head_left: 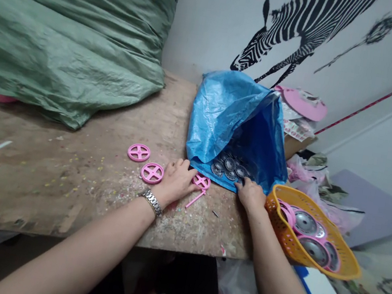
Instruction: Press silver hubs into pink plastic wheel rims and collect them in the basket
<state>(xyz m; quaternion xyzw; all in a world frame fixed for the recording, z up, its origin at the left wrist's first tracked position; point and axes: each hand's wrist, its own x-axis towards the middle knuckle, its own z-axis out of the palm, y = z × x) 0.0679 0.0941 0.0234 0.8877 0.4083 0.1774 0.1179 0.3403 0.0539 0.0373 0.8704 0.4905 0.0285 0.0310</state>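
My left hand (177,180), with a metal watch on its wrist, rests low over the table, thumb and forefinger closed at the rim of a pink spoked wheel (201,181). Two more pink wheels, one nearer (152,173) and one farther (138,152), lie flat to its left. A thin pink rod (195,199) is just in front. My right hand (251,195) reaches to the mouth of a blue plastic bag (216,115), fingers bent at its lower edge beside several silvery round discs (229,164). What those fingertips pinch is hidden.
A yellow basket (345,262) holding pink-rimmed silver wheels stands right of my right forearm. A large green sack (66,45) fills the back left of the wooden table (96,205). A small dark pin (215,213) lies near the front. Bags and boxes crowd the right.
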